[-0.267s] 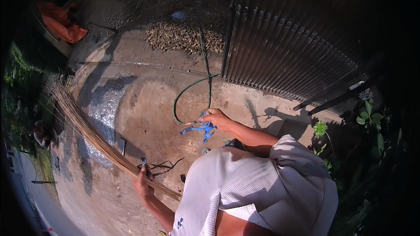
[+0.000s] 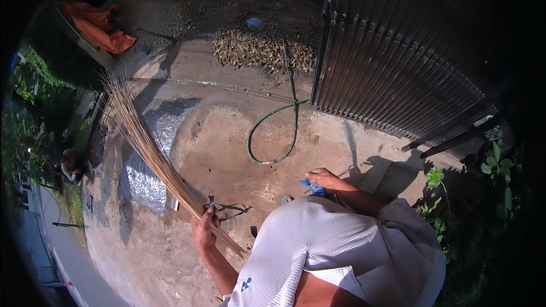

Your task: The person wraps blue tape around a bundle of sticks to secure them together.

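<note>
"Stick broom (image 2: 159,156): how was it held?"

"Slantwise over the concrete (image 2: 227,131), gripped near its narrow end by the left hand (image 2: 203,228); its frayed end was pointed away."

"And the right hand (image 2: 323,178)?"

"Blue strips (image 2: 313,187) were pinched in its fingers; a green hose (image 2: 296,122) was seen looped beyond."

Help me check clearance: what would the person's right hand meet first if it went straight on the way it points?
The right hand would probably reach the looped green hose first, ahead and leftward. The hose appears to lie on the ground; height is unclear, so the hand might pass above it.
</note>
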### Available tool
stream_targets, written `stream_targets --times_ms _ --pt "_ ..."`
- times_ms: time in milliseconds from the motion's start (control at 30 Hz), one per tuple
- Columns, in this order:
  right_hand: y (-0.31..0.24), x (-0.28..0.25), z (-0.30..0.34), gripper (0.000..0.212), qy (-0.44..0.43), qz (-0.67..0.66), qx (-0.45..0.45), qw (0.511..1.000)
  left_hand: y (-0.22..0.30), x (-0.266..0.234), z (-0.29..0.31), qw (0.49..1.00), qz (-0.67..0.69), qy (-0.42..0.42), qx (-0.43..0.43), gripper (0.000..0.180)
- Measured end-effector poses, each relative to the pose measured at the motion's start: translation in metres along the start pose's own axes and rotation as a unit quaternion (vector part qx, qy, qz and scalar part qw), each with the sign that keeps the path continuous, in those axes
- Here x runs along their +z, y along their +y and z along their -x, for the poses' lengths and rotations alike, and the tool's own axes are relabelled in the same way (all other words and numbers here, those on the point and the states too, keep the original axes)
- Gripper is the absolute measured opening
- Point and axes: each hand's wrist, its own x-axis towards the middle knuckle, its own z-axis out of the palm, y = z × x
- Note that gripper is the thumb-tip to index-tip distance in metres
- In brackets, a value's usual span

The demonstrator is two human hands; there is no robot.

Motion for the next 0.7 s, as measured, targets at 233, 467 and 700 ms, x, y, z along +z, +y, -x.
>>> stream_targets --times_ms 233,467,700 --pt "0.047 -0.033 0.077 0.029 0.033 0.178 0.115 0.977 -0.011 -0.002 -0.024 0.999 -0.027 -0.01 -0.036 0.017" --pt "0.084 -0.063 0.083 0.026 0.068 0.251 0.054 0.964 -0.05 -0.019 -0.038 0.994 -0.084 0.006 -0.067 0.017" --pt "0.098 -0.076 0.077 0.023 0.076 0.54 -0.146 0.826 -0.066 -0.054 -0.02 0.993 -0.083 0.05 -0.063 0.017"
